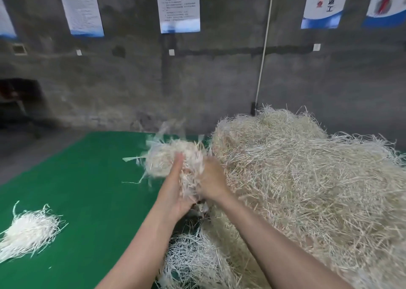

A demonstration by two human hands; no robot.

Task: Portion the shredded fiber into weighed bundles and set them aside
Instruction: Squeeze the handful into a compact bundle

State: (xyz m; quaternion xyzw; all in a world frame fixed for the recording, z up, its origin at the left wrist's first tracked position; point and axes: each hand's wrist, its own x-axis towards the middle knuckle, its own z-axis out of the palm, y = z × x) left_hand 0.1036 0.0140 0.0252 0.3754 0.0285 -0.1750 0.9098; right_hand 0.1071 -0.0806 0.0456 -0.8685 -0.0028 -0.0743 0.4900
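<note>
Above green table (87, 178), beside big pile (307, 189), left hand (175, 192) pressing flat-fingered against fiber clump (164, 159); right hand (212, 178) burying fingers in strands, grip unclear. Worth squeezing clump compact, freeing stragglers from pile.

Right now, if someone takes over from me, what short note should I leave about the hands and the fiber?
The left hand lays straight fingers against the clump. The right hand presses its other side, fingers hidden in fiber. The clump is above the green table, beside the big pile.
Done: one bundle set aside at the left.
To do: weigh this clump, place it, continue. No scale is visible.
</note>
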